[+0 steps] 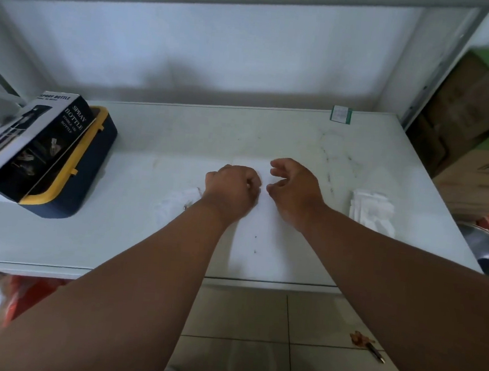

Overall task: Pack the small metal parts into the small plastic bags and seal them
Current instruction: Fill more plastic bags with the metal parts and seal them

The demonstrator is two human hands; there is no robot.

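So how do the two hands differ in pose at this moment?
The left hand is curled into a loose fist with knuckles up, while the right hand is open, fingers spread and bent like a claw. The left hand's fingertips are tucked under and hidden; the right hand's thumb and fingers show apart. Both are over the white sheet on the table, close together. Whether either holds a part cannot be seen.
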